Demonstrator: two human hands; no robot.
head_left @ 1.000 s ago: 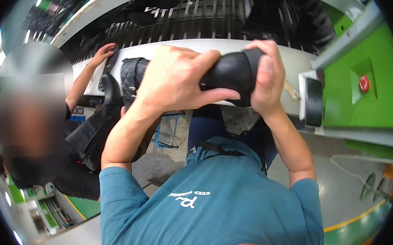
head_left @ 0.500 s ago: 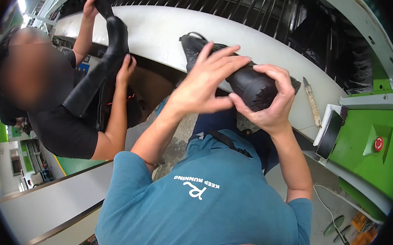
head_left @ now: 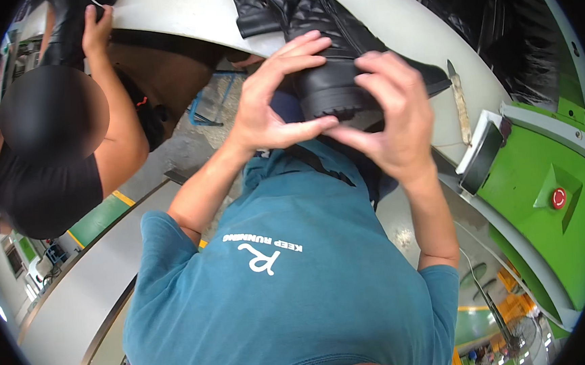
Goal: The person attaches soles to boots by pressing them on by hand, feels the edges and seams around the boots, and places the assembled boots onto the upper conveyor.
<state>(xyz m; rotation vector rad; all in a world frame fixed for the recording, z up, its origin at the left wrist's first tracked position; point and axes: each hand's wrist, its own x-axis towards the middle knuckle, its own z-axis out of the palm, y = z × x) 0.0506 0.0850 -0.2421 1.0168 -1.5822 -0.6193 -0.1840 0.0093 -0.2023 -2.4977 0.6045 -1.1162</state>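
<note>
A black quilted ankle boot (head_left: 328, 68) lies over the near edge of the white worktable, its heel and ridged sole facing me. My left hand (head_left: 276, 99) cups the heel's left side, fingertips on the upper and thumb along the sole edge. My right hand (head_left: 399, 110) curves around the other side, its fingers slightly blurred, the thumb close to the left thumb. A black pointed toe (head_left: 431, 76) sticks out beyond my right hand; whether it belongs to a second boot I cannot tell.
The white worktable (head_left: 179, 14) curves across the far side. A knife with a wrapped handle (head_left: 460, 99) lies on it at right. Beside it stands a green machine panel with a red stop button (head_left: 558, 198). At left, a co-worker (head_left: 53, 152) handles a black boot (head_left: 68, 32).
The boot has turned, showing more of its quilted shaft, and its heel sits further left. My left hand has moved from atop the boot to the heel. The co-worker appears further left.
</note>
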